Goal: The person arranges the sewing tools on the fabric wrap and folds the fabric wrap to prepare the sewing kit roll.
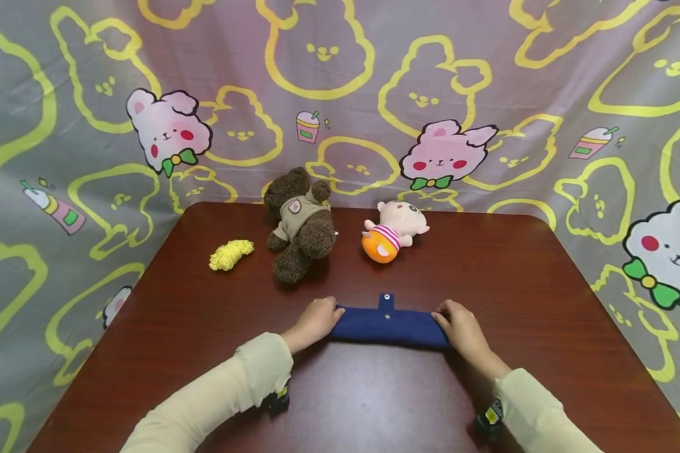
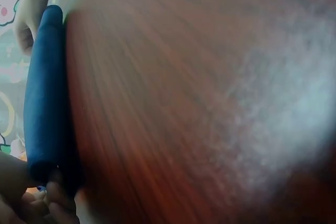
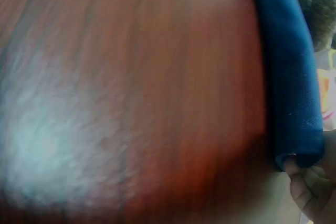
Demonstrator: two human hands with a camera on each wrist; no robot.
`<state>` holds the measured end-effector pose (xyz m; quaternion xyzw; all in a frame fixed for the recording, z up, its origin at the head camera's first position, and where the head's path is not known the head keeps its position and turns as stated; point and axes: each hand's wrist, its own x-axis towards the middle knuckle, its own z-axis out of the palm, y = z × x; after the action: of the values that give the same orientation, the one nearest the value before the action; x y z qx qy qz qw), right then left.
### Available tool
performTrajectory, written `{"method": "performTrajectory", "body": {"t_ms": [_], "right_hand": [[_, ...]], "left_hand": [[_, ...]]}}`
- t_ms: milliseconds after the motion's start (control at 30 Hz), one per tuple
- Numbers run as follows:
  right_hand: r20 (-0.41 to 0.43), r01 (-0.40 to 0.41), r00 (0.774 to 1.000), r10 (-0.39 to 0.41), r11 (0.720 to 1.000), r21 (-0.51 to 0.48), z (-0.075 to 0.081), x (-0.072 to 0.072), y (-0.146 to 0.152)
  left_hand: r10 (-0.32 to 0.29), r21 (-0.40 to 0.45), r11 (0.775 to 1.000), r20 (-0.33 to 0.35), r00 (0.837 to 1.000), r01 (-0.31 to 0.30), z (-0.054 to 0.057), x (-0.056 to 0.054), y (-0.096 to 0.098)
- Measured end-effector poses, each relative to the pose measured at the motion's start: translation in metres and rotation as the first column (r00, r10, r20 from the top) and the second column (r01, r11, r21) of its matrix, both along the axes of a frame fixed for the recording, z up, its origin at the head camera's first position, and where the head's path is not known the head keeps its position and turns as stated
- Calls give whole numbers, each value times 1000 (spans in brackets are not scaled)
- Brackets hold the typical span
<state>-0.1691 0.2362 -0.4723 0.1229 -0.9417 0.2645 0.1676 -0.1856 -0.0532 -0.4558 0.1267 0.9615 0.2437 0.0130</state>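
A navy-blue rolled cloth piece lies crosswise on the brown table, with a small tab carrying snap buttons sticking up from its far edge. At its left end, my left hand pinches the cloth between thumb and fingers. My right hand grips the opposite end in the same way. Seen from the left wrist, the cloth is a long thick roll with fingertips at its near end. In the right wrist view, a finger of the right hand touches the open end of the roll.
Behind the cloth, a dark brown teddy bear in a beige shirt lies on the table. To its right is a plush toy with a striped top; to its left, a yellow rope bundle. A patterned curtain hangs behind.
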Motion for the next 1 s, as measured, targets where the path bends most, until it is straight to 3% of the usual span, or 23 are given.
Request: {"method": "performTrajectory", "body": {"t_ms": [133, 267, 433, 633, 767, 1000], "right_hand": [[-98, -44, 994, 52, 995, 84, -3, 2, -1], [-168, -38, 983, 74, 977, 208, -2, 1, -2], [-239, -48, 962, 131, 945, 323, 3, -7, -8], [-136, -170, 971, 198, 966, 192, 19, -2, -35], [-89, -277, 954, 288, 954, 112, 21, 4, -53], [-64, -257, 962, 264, 960, 109, 9, 9, -64]], "left_hand": [[-26, -77, 997, -31, 999, 23, 2, 0, 2], [-36, -141, 990, -53, 998, 29, 4, -4, 2], [-33, -197, 980, 1, 999, 32, 7, -10, 1], [-35, -229, 972, 56, 998, 47, 9, -11, 2], [-44, -233, 971, 68, 997, 58, 9, -11, 4], [-60, -273, 959, 43, 997, 69, 14, -20, 5]]}}
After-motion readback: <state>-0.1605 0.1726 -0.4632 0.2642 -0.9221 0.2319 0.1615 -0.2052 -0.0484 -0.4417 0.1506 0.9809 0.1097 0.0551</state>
